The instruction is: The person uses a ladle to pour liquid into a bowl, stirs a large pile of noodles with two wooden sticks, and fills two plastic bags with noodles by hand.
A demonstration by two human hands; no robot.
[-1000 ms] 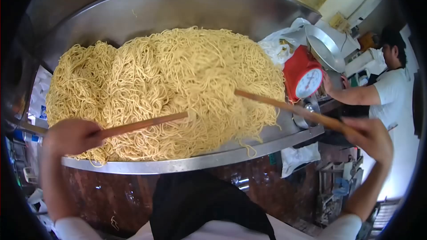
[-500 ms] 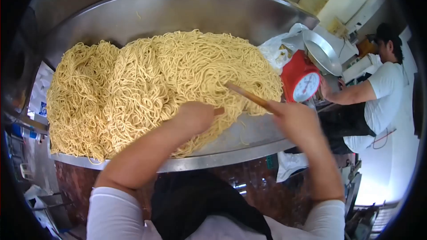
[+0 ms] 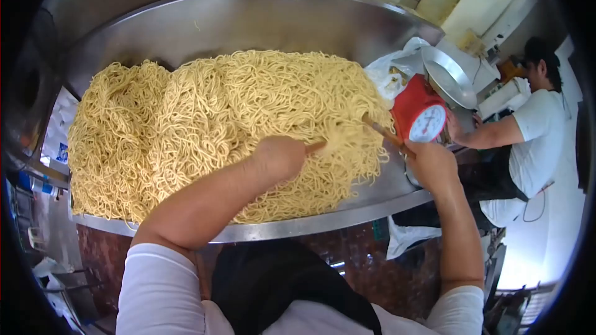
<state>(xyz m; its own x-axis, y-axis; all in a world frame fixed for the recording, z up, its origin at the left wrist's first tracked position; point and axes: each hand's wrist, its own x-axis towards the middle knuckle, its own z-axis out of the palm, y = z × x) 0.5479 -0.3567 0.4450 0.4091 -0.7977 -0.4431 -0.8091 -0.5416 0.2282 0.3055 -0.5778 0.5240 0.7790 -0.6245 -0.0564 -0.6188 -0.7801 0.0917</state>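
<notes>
A long heap of yellow noodles [image 3: 205, 124] covers much of a metal tray table [image 3: 248, 15]. My left hand [image 3: 279, 160] is closed round a wooden stick [image 3: 315, 147], whose tip touches noodles near the right part of the heap. My right hand [image 3: 431, 164] grips a second wooden stick [image 3: 382, 130] that slants up and left into the heap's right end. Between the two sticks a patch of noodles [image 3: 341, 139] is blurred by motion. The far ends of both sticks are partly hidden by noodles or blur.
A red dial scale [image 3: 417, 108] with a metal pan [image 3: 448, 75] stands at the tray's right end. Beside it lies a clear plastic bag [image 3: 388, 74]. A co-worker [image 3: 534, 124] in a white shirt stands at the right, one arm near the scale. The tray's front rim [image 3: 298, 228] runs before me.
Both hands have shifted right with their sticks, the right one closer to the scale. Noodles at the heap's right end have been moved and spread toward the front rim.
</notes>
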